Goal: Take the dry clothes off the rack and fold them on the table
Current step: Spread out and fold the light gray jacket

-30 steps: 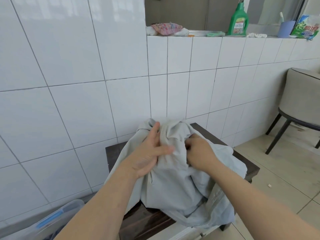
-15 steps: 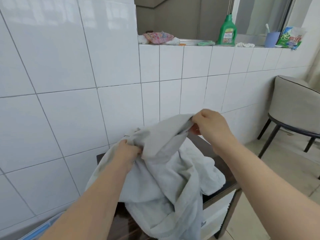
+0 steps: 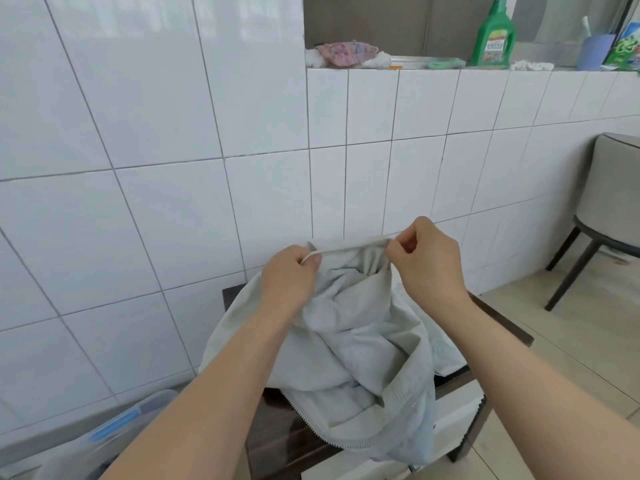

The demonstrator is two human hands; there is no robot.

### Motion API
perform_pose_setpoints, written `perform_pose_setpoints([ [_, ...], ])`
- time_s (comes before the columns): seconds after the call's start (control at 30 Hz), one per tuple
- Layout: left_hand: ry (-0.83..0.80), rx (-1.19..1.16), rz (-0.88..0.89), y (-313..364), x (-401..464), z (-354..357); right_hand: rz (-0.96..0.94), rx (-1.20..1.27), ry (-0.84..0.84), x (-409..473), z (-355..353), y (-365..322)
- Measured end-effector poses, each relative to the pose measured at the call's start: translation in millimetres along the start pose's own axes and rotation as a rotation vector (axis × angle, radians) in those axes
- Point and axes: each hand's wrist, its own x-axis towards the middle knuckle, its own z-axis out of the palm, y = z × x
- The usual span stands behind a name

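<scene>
left hand [image 3: 289, 271] and right hand [image 3: 424, 259] both pinch the top edge of the pale grey zip-up cotton jacket [image 3: 360, 358], fingers clamped on it, its bulk slumped on the dark glossy wooden surface [image 3: 277, 434], and the overhanging zipper hem could drag it floorward.

Both forearms are bare (no sleeve reaches them), left hand [image 3: 289, 271] and right hand [image 3: 424, 258] ungloved.

Pale grey zip jacket [image 3: 360, 344], crumpled, draped on dark table [image 3: 277, 441]
</scene>
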Motion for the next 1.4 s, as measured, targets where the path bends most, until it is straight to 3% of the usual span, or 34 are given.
perform_pose_setpoints([
  [0.03,0.005,-0.067,-0.078,0,1,0,-0.027,-0.06,0.081,-3,4,6],
  [0.1,-0.014,-0.255,-0.206,1,2,4,-0.268,-0.034,0.208,-13,13,8],
  [0.23,-0.117,-0.544,-0.404,18,6,9,-0.778,-0.075,0.041,-33,36,3],
  [0.33,-0.19,-0.727,-0.553,27,7,5,-0.832,-0.433,0.091,-24,43,19],
  [0.43,-0.314,-0.932,-0.654,31,3,6,-0.584,-0.731,0.056,-12,45,30],
  [0.53,-0.397,-0.974,-0.606,35,-1,10,-0.141,-0.782,-0.324,-4,39,25],
  [0.6,-0.318,-0.898,-0.518,33,1,14,0.144,-0.434,-0.503,-1,32,18],
  [0.7,-0.301,-0.758,-0.384,28,1,16,0.576,0.31,-0.537,-8,30,11],
  [0.83,-0.323,-0.423,-0.219,14,1,19,0.913,1.029,-0.358,-3,30,5],
  [0.9,-0.285,-0.236,-0.143,9,2,18,0.995,1.247,-0.294,5,24,0],
  [0.97,-0.244,0.021,-0.002,5,4,17,0.973,1.264,-0.315,7,21,-7],
  [1.07,-0.198,0.034,-0.056,1,11,20,0.802,1.186,-0.382,1,24,-5],
  [1.23,-0.239,-0.634,-0.491,14,14,16,0.34,0.42,-0.29,-2,26,18],
  [1.33,-0.215,-0.871,-0.631,14,12,8,0.204,0.149,-0.231,-1,24,27],
  [1.4,-0.187,-0.948,-0.698,14,12,5,0.015,-0.123,-0.072,-4,25,30],
])
